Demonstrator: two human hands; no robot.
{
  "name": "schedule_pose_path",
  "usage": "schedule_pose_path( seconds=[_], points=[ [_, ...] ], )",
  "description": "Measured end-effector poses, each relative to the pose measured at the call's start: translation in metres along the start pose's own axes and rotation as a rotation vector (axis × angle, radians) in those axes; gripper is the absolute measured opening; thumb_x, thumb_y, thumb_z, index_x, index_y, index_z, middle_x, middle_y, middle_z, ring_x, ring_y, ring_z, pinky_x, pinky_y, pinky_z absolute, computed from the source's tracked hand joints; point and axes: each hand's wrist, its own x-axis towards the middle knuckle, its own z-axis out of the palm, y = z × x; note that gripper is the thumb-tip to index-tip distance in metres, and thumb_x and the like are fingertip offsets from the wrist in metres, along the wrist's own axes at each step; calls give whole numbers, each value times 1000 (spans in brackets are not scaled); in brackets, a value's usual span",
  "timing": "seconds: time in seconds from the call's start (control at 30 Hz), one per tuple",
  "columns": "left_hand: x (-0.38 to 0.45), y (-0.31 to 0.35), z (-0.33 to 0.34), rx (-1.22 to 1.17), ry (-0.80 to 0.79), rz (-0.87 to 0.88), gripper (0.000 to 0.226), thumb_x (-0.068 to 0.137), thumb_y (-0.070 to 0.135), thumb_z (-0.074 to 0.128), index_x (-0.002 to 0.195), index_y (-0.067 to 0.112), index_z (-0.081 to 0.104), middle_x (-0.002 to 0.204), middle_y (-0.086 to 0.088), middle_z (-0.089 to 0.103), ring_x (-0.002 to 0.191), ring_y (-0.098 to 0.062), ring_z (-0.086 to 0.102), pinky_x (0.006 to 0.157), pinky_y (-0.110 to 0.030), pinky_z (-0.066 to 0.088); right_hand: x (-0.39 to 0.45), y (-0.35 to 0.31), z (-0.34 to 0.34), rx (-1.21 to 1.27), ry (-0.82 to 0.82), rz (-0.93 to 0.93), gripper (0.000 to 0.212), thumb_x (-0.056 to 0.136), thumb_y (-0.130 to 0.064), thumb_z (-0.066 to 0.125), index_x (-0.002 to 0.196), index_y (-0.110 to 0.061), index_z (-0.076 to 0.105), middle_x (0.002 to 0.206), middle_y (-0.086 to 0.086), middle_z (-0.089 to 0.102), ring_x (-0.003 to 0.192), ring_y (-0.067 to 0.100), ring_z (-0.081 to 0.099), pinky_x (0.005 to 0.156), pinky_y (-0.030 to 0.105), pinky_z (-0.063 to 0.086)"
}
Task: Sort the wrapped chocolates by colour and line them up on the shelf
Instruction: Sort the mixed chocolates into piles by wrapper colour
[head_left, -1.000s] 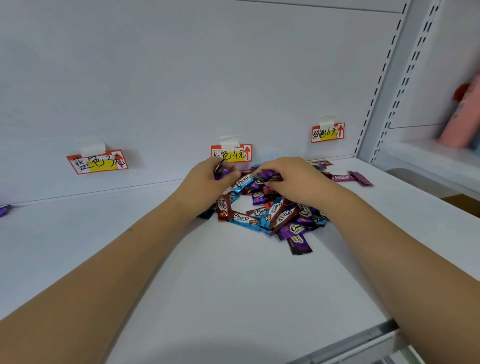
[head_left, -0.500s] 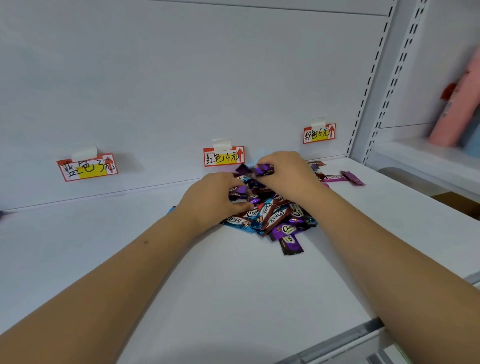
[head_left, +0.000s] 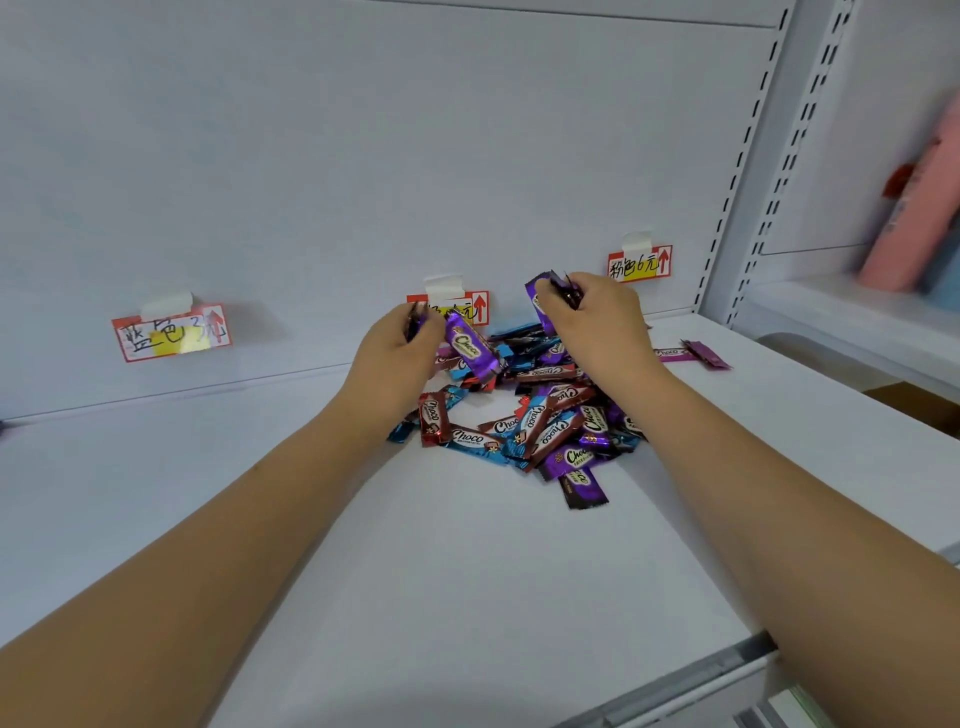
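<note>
1. A big white shelf fills most of the view, with a white back wall behind it.
2. A second shelf sits to the right, past a post with slots. A pink thing leans on it, too blurry to tell what it is.
3. Two bare arms reach in from the bottom, one on each side.
4. A pile of wrapped chocolates lies in the middle of the shelf near the back. They are mixed up: blue, red, purple and dark brown, lying on top of each other.
5. The left hand is curled around a purple chocolate, lifted just above the pile. A dark wrapper end also sticks up from its fingers.
6. The right hand pinches another purple chocolate and a dark wrapper above the back of the pile.
7. Three red and yellow price tags are stuck on the back wall: the left tag, the middle tag, partly hidden by the left hand, and the right tag.
8. Two pink-purple chocolates lie alone, to the right of the pile, under the right tag.
</note>
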Motion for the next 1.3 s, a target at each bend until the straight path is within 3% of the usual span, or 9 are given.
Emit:
schedule_pose_path(
  seconds=[0.2,0.37,0.57,0.7,0.8,0.93,1.03,1.13,1.3],
  points=[
    [6,3,-6,-404,68,-287,20,103,29,47,93,15,57,64,-3,49,53,-10,35,49,-20,29,-2,-9,-1,195,-98,61,23,98,-30,55,78,-18,54,69,3,67,43,2,60,42,15,43],
    [6,5,-10,-793,-12,-453,27,102,32,48,93,10,60,71,-2,54,57,-9,41,41,-17,35,-4,-15,1,463,-226,164,7,99,-16,54,101,-11,49,83,9,73,63,20,72,49,25,53],
    [1,12,-21,-1086,-14,-625,38,89,39,64,104,4,64,67,-3,55,55,-10,55,50,-26,58,-11,-22,7,557,-334,208,41,97,-10,56,131,-28,39,85,8,70,65,17,66,63,29,56],
    [-6,16,-36,-919,-130,-580,15,91,19,66,91,8,56,63,0,50,48,-4,46,32,-12,33,-21,-37,7,534,-307,193,28,94,-17,63,121,-21,56,76,6,68,56,12,61,56,25,55],
    [-23,12,-59,-564,-32,-448,12,98,8,53,106,9,60,72,-2,52,51,-8,43,35,-16,29,-31,-56,12,424,-326,153,14,92,-22,66,106,-17,65,66,4,65,47,9,57,45,21,49],
    [-72,-9,-119,325,124,-108,19,101,22,49,116,30,57,86,5,60,75,-14,58,68,-26,49,-53,-95,36,310,-473,76,15,90,-33,68,92,-19,62,67,4,66,46,12,56,43,24,45],
    [-109,-23,-169,666,150,-50,21,100,30,48,119,37,50,96,13,60,86,-9,58,80,-29,48,-81,-134,67,276,-627,46,26,88,-41,67,90,-16,60,63,2,65,43,15,58,39,20,42],
    [-133,-33,-209,780,173,-125,38,94,33,55,130,31,46,108,9,56,93,-10,55,82,-27,44,-107,-169,105,130,-695,-85,47,84,-61,60,105,-19,53,80,-3,67,63,16,68,68,32,57],
    [-158,-33,-245,744,136,-220,77,86,33,60,152,31,20,137,3,36,134,-18,32,102,-30,30,-129,-210,136,216,-949,-169,85,86,-79,24,154,-30,10,120,-1,58,108,21,53,98,36,39]
  ],
)
